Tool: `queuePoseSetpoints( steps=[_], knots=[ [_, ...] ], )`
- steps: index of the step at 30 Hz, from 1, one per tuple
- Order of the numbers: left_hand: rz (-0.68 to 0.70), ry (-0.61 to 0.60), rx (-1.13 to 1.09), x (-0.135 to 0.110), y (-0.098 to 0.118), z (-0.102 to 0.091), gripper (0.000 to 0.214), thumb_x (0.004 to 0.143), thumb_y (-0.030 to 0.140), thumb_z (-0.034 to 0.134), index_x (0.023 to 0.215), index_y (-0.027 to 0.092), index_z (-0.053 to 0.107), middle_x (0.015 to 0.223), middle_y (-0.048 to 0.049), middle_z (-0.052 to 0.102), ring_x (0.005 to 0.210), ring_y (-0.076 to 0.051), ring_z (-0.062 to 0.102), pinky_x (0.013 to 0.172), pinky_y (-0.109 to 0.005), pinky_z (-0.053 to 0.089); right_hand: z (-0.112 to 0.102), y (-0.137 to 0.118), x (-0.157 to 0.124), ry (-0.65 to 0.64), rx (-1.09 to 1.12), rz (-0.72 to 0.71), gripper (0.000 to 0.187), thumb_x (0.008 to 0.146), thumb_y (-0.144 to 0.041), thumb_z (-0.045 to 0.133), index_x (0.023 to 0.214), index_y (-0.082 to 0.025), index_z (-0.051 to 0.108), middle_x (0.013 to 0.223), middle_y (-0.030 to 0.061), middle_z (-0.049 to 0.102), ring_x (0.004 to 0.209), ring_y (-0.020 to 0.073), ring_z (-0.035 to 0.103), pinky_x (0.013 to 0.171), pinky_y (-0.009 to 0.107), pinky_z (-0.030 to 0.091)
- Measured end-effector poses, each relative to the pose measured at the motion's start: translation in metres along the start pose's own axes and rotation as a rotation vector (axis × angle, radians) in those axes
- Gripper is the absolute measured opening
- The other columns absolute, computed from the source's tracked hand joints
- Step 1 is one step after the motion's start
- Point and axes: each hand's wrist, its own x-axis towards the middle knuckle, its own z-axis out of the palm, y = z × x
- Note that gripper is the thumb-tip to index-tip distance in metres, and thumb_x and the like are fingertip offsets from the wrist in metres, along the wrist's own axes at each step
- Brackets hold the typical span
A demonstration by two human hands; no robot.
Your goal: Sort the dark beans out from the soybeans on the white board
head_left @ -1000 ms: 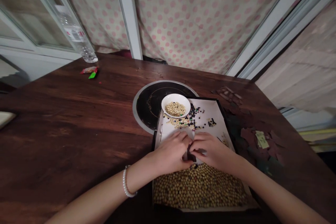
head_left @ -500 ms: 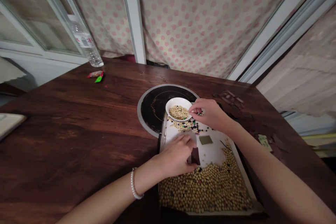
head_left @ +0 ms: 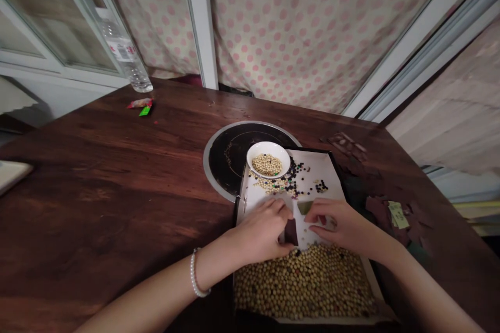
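Soybeans (head_left: 302, 283), heaped in the near half of a black-rimmed tray (head_left: 336, 171) lined with white paper. Head view, the only one: your left hand (head_left: 261, 231), pearl bracelet (head_left: 194, 273) on the wrist, is curled fingers-down on the paper, at the edge of the heap. Its fingertips reach a dark square scrap (head_left: 290, 232); you cannot tell whether they pinch it. Your right hand (head_left: 339, 225) lies with its fingers loosely together, just beyond the heap, near a small olive square (head_left: 305, 207); whether it holds anything, cannot tell.

Farther up the paper: scattered pale and black beans (head_left: 287, 181). White bowl (head_left: 269, 145) of sorted pale beans (head_left: 267, 164) at the tray's far corner, over a round black burner (head_left: 224, 161) set in the dark wooden table (head_left: 97, 203). Right of the tray, torn brown paper scraps (head_left: 378, 210).
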Motion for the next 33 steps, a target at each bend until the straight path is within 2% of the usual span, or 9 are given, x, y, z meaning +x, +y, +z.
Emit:
queuePoseSetpoints(
  steps=[4,6,9,14,19,22,26,28,33],
  knots=[
    [0.002,-0.01,0.006,0.001,-0.001,-0.001,0.042,0.064,0.029,0.076,0.099,0.013,0.06,0.102,-0.0113,0.059,0.104,-0.032,0.055,0.093,-0.046,0.047,0.0,0.006,0.007,0.14,-0.048,-0.077,0.028,0.08,-0.009,0.052,0.102,-0.022,0.063,0.103,0.0062,0.062,0.1,0.021,0.056,0.088,0.037,0.045],
    [0.001,-0.008,0.003,0.001,-0.001,-0.001,0.042,0.064,0.03,0.076,0.099,0.013,0.06,0.102,-0.0115,0.059,0.105,-0.032,0.054,0.094,-0.047,0.047,0.0,0.009,0.01,0.154,-0.074,-0.103,0.033,0.079,-0.008,0.052,0.108,-0.022,0.06,0.106,0.006,0.062,0.105,0.0219,0.054,0.093,0.039,0.042],
    [-0.003,-0.008,0.001,0.001,-0.001,0.0,0.042,0.064,0.03,0.077,0.098,0.012,0.06,0.101,-0.0117,0.059,0.104,-0.032,0.055,0.095,-0.047,0.046,0.003,0.013,0.009,0.15,-0.092,-0.084,0.035,0.077,-0.008,0.052,0.109,-0.022,0.056,0.106,0.0062,0.061,0.106,0.0229,0.054,0.092,0.039,0.043],
    [0.0,-0.019,0.012,0.001,0.0,-0.002,0.04,0.065,0.029,0.075,0.098,0.013,0.059,0.101,-0.011,0.059,0.105,-0.032,0.055,0.094,-0.046,0.047,0.008,0.019,0.002,0.183,-0.147,-0.062,0.027,0.08,-0.008,0.049,0.104,-0.021,0.056,0.102,0.0077,0.062,0.1,0.024,0.056,0.087,0.039,0.045],
    [0.008,0.001,0.007,0.001,-0.001,-0.001,0.039,0.066,0.03,0.074,0.097,0.014,0.059,0.1,-0.0107,0.059,0.105,-0.032,0.055,0.093,-0.047,0.047,0.003,0.023,0.002,0.222,-0.341,-0.076,0.022,0.086,-0.012,0.047,0.102,-0.02,0.059,0.097,0.0081,0.066,0.093,0.0252,0.059,0.083,0.042,0.044],
    [0.008,0.016,-0.018,0.001,-0.001,-0.001,0.037,0.066,0.028,0.074,0.097,0.015,0.059,0.099,-0.01,0.059,0.104,-0.032,0.055,0.091,-0.048,0.048,-0.003,0.025,0.003,0.249,-0.467,-0.036,0.02,0.086,-0.011,0.046,0.098,-0.019,0.061,0.092,0.0082,0.067,0.087,0.0259,0.06,0.079,0.042,0.043],
    [-0.003,0.009,-0.036,0.0,-0.001,-0.002,0.037,0.065,0.027,0.074,0.097,0.015,0.06,0.1,-0.0099,0.059,0.105,-0.032,0.054,0.091,-0.047,0.048,-0.009,0.022,0.009,0.314,-0.599,0.006,0.019,0.086,-0.009,0.046,0.092,-0.017,0.062,0.093,0.0107,0.064,0.09,0.029,0.057,0.077,0.043,0.041],
    [-0.007,0.005,-0.035,0.0,-0.001,-0.002,0.038,0.065,0.028,0.074,0.098,0.015,0.06,0.1,-0.0096,0.059,0.105,-0.032,0.055,0.092,-0.048,0.047,-0.008,0.019,0.015,0.315,-0.559,-0.034,0.019,0.085,-0.007,0.044,0.089,-0.017,0.061,0.093,0.0111,0.062,0.092,0.0282,0.055,0.079,0.042,0.041],
    [-0.018,-0.012,-0.011,0.001,-0.002,-0.001,0.041,0.064,0.028,0.076,0.099,0.014,0.06,0.101,-0.0107,0.059,0.104,-0.032,0.054,0.093,-0.047,0.047,-0.003,0.012,0.034,0.181,-0.249,-0.149,0.021,0.081,-0.002,0.043,0.084,-0.019,0.055,0.088,0.0072,0.06,0.086,0.0205,0.055,0.075,0.032,0.043]
  ],
)
